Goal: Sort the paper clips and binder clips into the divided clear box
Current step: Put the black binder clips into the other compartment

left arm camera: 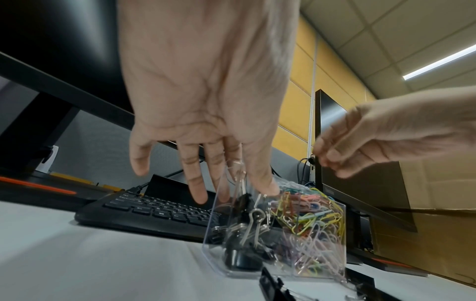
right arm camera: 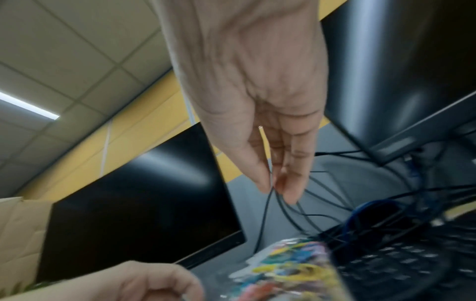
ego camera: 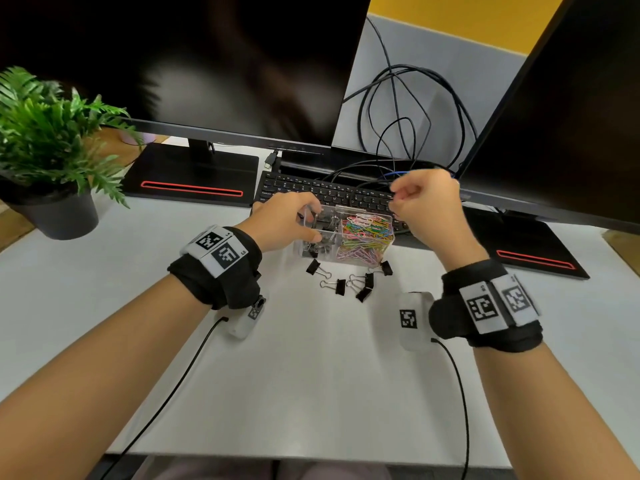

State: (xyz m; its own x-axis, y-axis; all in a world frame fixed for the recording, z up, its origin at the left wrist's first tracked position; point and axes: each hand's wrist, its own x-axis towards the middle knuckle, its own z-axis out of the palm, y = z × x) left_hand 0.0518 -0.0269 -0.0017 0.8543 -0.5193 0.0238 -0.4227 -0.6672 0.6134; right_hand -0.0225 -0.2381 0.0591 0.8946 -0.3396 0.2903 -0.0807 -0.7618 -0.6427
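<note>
The divided clear box [ego camera: 390, 223] stands on the white table in front of the keyboard. Black binder clips [ego camera: 320, 242] lie in its left compartment and coloured paper clips [ego camera: 363, 233] fill the right one. My left hand [ego camera: 304, 220] reaches over the left compartment and pinches a binder clip [left arm camera: 243, 198] by its wire handles; the clip hangs inside the box [left arm camera: 213, 224]. My right hand [ego camera: 394, 199] is raised above the box's right side, and its fingertips [right arm camera: 265, 183] pinch what looks like a thin pale paper clip. Several loose binder clips [ego camera: 337, 286] lie on the table just in front of the box.
A black keyboard [ego camera: 329, 192] sits right behind the box, with tangled cables [ego camera: 398, 133] beyond it. Two dark monitors [ego camera: 207, 64] stand at the back on black bases [ego camera: 194, 181]. A potted plant [ego camera: 45, 140] is at the far left.
</note>
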